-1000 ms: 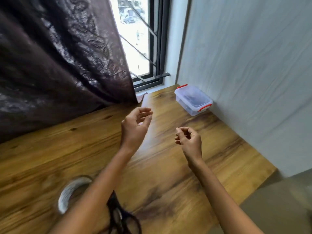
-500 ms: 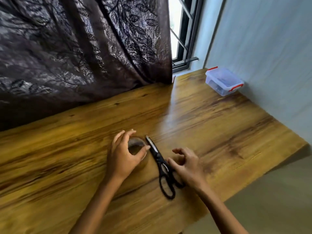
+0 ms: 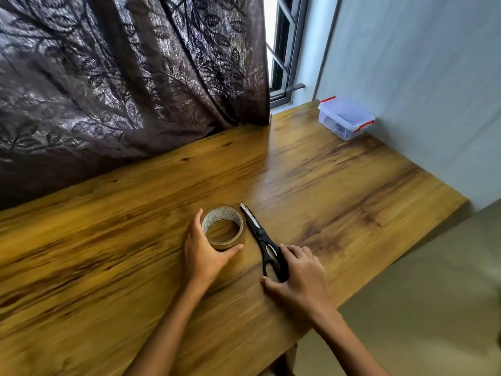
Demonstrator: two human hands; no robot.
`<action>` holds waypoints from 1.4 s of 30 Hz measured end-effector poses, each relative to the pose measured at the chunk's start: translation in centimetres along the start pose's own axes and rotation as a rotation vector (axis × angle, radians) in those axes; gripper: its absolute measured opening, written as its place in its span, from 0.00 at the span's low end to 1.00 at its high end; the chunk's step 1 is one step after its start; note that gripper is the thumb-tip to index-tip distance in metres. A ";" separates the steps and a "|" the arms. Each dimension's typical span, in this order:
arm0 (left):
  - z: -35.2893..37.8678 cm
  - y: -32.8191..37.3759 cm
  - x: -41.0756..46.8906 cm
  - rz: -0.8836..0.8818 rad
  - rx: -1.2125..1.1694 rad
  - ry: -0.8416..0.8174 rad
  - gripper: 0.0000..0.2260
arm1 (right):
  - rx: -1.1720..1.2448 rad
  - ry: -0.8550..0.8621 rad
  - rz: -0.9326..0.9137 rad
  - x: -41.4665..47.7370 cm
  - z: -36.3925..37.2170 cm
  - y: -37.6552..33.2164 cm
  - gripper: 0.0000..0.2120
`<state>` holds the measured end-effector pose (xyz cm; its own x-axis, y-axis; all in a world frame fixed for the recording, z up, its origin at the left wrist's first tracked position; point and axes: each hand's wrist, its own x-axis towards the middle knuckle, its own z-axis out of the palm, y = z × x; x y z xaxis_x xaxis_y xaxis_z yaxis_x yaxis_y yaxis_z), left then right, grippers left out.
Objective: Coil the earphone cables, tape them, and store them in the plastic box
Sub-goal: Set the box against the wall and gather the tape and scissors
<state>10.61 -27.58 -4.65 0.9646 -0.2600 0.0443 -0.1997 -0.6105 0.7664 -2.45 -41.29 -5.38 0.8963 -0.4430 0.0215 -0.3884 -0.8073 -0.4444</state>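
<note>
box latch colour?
Red latches on the clear plastic box; head view.

The table (image 3: 339, 172) is glossy varnished wood, the tape roll (image 3: 214, 218) shiny clear film, the scissors (image 3: 260, 234) matt black plastic with metal blades, the box (image 3: 345, 118) clear smooth plastic, the curtain (image 3: 122, 77) thin cloth.

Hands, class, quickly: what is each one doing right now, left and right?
Left hand: grips the tape roll, thumb and fingers curved round it.
Right hand: holds the scissors by the handles, fingers curled over them.
</note>
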 end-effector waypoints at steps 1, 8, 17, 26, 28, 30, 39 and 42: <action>0.0 0.1 0.0 -0.006 -0.012 0.016 0.50 | -0.014 0.018 -0.005 0.1 0.0 0.0 0.38; 1.5 2.4 1.2 0.044 -0.093 0.061 0.51 | -0.013 0.148 0.002 2.1 -2.5 1.9 0.32; 9.3 11.2 5.5 0.214 -0.081 -0.078 0.52 | -0.074 0.227 0.252 8.8 -10.2 13.0 0.29; 21.0 20.4 8.6 0.281 -0.117 -0.231 0.50 | -0.140 0.164 0.410 15.3 -17.2 25.7 0.30; 23.4 21.7 9.1 0.270 -0.114 -0.247 0.50 | -0.133 0.132 0.428 16.4 -17.8 27.1 0.30; 25.2 22.4 9.6 0.259 -0.106 -0.246 0.50 | -0.139 0.110 0.441 17.2 -17.9 28.0 0.30; 30.2 24.0 11.6 0.249 -0.066 -0.219 0.50 | -0.083 0.091 0.436 19.6 -17.0 31.3 0.29; 31.4 24.6 12.1 0.250 -0.037 -0.230 0.49 | -0.056 0.127 0.413 19.8 -16.7 31.7 0.28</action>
<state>11.94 -69.17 -5.39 0.8215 -0.5628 0.0917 -0.4148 -0.4796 0.7732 -0.58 -82.14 -4.09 0.6314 -0.7746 -0.0361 -0.7228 -0.5710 -0.3892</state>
